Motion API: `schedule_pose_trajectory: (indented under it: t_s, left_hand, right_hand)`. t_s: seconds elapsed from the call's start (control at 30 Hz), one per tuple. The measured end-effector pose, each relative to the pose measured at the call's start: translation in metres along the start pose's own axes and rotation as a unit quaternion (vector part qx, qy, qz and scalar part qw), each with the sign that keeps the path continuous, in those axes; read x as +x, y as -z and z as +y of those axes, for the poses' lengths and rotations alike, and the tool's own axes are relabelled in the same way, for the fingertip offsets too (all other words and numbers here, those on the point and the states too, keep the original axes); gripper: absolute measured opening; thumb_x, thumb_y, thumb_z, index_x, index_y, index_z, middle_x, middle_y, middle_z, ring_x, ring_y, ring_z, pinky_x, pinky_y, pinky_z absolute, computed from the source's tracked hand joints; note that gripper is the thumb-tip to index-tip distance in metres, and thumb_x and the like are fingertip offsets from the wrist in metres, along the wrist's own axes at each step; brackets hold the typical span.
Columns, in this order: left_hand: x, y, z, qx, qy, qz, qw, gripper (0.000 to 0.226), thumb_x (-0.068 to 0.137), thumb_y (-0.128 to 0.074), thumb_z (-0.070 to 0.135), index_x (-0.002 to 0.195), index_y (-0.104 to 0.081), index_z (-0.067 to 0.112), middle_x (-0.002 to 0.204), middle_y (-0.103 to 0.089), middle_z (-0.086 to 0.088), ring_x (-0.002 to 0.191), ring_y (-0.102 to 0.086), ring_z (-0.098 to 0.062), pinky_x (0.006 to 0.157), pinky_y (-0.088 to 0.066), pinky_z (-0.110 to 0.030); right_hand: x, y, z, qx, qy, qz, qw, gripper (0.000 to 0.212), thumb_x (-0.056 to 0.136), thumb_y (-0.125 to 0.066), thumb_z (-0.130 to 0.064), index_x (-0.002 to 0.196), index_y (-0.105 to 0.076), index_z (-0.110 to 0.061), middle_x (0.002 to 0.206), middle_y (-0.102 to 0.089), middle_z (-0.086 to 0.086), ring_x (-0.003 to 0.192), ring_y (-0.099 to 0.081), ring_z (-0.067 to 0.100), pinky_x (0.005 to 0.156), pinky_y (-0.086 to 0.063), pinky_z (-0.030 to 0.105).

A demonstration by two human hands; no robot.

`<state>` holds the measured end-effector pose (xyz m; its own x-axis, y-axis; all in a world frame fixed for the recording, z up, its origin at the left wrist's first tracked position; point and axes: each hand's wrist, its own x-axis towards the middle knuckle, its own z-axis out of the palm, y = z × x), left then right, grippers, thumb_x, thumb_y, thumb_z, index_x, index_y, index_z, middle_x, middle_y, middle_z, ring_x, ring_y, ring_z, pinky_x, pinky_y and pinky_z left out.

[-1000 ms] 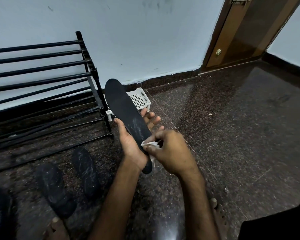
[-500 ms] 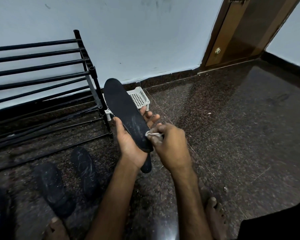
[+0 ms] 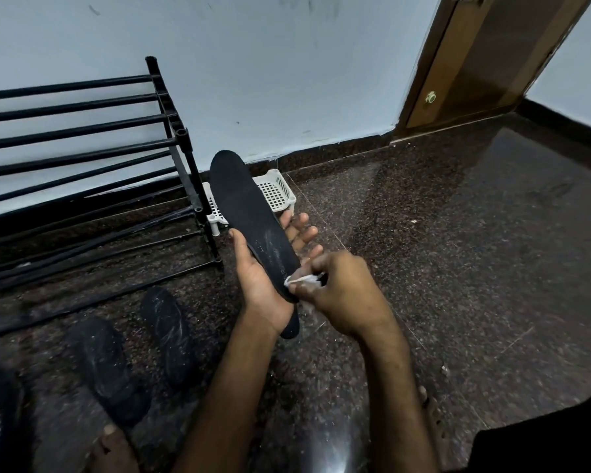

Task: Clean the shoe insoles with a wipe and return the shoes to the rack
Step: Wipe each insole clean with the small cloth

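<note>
Between left hand and right hand, a black insole tilts upward.
Left grips it from beneath; right pinches a white wipe against its lower part. Beyond them a white mesh basket is half hidden behind the insole, contents unclear. Left of them, two dark shoes lie blurred.
</note>
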<state>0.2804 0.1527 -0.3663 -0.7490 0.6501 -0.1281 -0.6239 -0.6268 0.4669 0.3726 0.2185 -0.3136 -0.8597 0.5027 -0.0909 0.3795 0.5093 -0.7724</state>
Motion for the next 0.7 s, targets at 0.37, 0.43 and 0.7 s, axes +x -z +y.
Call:
schedule_pose_trajectory:
  t_s: [0.37, 0.43, 0.7]
  left_hand:
    - [0.006, 0.004, 0.002, -0.007, -0.035, 0.038, 0.999, 0.087, 0.092, -0.018, 0.075, 0.129, -0.057, 0.006, 0.100, -0.070, -0.009, 0.099, -0.067, -0.027, 0.102, -0.045, -0.050]
    - [0.006, 0.003, 0.002, -0.011, -0.036, 0.040, 0.998, 0.086, 0.092, -0.017, 0.075, 0.126, -0.057, 0.006, 0.097, -0.069, -0.008, 0.093, -0.066, -0.026, 0.096, -0.048, -0.047]
    - [0.006, 0.003, 0.004, -0.010, -0.040, 0.047, 0.998, 0.087, 0.093, -0.018, 0.076, 0.127, -0.058, 0.005, 0.100, -0.068, -0.009, 0.089, -0.065, -0.027, 0.081, -0.056, -0.042]
  right_hand:
    - [-0.001, 0.002, -0.003, 0.029, 0.022, -0.055, 0.998, 0.005, 0.081, -0.080, -0.018, 0.085, -0.078, -0.016, 0.078, -0.076, -0.002, 0.070, -0.070, 0.006, 0.070, -0.058, 0.025]
    - [0.002, -0.005, -0.007, 0.032, 0.048, -0.022, 0.998, 0.005, 0.081, -0.080, -0.019, 0.085, -0.079, -0.016, 0.081, -0.076, -0.002, 0.073, -0.070, 0.006, 0.072, -0.057, 0.025]
    - [-0.002, -0.001, -0.011, 0.009, 0.048, -0.050, 0.998, 0.005, 0.081, -0.078, -0.017, 0.086, -0.079, -0.016, 0.080, -0.076, -0.002, 0.072, -0.070, 0.006, 0.071, -0.058, 0.024]
